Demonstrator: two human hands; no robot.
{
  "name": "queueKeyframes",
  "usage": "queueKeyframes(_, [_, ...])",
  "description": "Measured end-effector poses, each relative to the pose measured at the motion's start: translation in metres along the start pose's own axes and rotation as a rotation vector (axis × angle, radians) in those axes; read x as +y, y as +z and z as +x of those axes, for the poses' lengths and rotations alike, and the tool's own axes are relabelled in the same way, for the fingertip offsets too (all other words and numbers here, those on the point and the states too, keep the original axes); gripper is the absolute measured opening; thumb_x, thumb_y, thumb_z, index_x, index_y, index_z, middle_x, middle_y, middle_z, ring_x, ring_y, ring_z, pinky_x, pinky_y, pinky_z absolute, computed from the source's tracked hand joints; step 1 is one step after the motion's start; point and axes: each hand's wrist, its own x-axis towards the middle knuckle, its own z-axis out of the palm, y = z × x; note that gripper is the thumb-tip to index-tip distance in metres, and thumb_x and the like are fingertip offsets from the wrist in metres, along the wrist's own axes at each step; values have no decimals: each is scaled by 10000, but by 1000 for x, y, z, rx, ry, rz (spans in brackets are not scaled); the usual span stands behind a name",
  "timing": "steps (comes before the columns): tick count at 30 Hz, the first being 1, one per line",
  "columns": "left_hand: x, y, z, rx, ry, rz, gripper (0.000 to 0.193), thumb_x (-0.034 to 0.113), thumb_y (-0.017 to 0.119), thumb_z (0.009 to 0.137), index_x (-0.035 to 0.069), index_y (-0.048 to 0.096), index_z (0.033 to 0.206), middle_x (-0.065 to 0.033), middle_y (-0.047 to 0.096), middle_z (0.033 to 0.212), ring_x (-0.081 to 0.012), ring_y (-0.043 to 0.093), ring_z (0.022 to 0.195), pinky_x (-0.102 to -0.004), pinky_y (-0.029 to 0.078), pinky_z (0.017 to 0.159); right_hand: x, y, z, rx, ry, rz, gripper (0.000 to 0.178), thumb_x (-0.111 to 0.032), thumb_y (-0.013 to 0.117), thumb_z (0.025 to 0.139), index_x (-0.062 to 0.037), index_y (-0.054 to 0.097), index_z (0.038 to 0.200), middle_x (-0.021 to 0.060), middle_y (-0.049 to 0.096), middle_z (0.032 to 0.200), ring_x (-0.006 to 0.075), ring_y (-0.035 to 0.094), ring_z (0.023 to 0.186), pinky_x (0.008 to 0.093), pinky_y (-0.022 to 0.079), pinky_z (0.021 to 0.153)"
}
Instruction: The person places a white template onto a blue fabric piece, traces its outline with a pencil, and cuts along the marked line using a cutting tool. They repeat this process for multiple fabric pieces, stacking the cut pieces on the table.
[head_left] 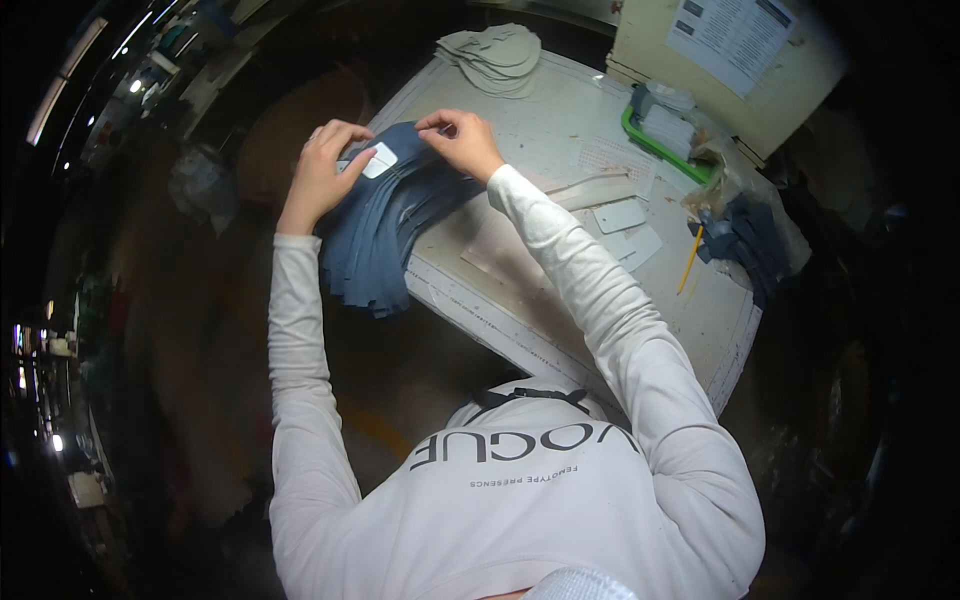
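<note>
A layered stack of blue fabric pieces (385, 225) lies over the table's left corner, its loose ends hanging down in a fan. On its upper part is a small white card (381, 160) with rounded corners. My left hand (328, 165) is bent over the stack's left side, its thumb on the card and its fingertips at the fabric's far edge. To the right of the card, my right hand (462, 140) is closed in a pinch over the blue fabric. What sits between those fingertips is too small to make out.
The white table (480, 290) carries a pile of pale curved pieces (495, 60) at the back and white cards (620, 216) on the right. Beyond are a green tray (665, 150), a yellow pencil (690, 258) and dark blue scraps (748, 245). A board with a paper sheet (730, 40) stands behind.
</note>
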Motion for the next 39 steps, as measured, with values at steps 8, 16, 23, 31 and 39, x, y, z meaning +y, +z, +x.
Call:
queueKeyframes(8, [132, 66, -81, -306, -173, -725, 166, 50, 629, 804, -7, 632, 960, -105, 659, 878, -198, 617, 800, -283, 457, 752, 77, -248, -89, 187, 80, -298, 160, -190, 684, 812, -63, 709, 906, 54, 699, 799, 128, 642, 708, 249, 514, 700])
queueKeyframes(16, [196, 154, -109, -612, -247, -923, 165, 93, 605, 860, -9, 642, 985, -105, 672, 907, -188, 627, 841, -291, 476, 781, 145, -459, -204, 351, 613, -1040, 620, -150, 728, 696, -214, 511, 1272, 114, 576, 1168, 296, 514, 1154, 395, 438, 948])
queueKeyframes(23, [202, 167, -77, -545, -121, -862, 155, 69, 624, 837, -19, 644, 964, -132, 660, 881, -216, 628, 785, -298, 484, 744, 178, -465, -218, 103, 447, -1325, 809, -131, 726, 726, -294, 328, 1412, 87, 358, 1417, 287, 366, 1304, 448, 375, 1027])
queueKeyframes(31, [212, 167, -69, -531, -138, -883, 134, 58, 608, 858, -14, 654, 961, -117, 673, 894, -188, 638, 830, -285, 484, 769, 154, -484, -186, 76, 410, -1502, 252, -86, 509, 848, -158, 679, 1019, 75, 668, 1019, 287, 642, 972, 425, 514, 817])
queueKeyframes(39, [245, 171, -21, -327, -64, -990, 404, 116, 643, 841, 4, 549, 1217, -155, 609, 1161, -244, 589, 1077, -330, 447, 917, -47, -410, -168, -160, 329, -1668, 81, -36, 640, 711, -40, 702, 764, 145, 675, 756, 313, 686, 757, 403, 565, 624])
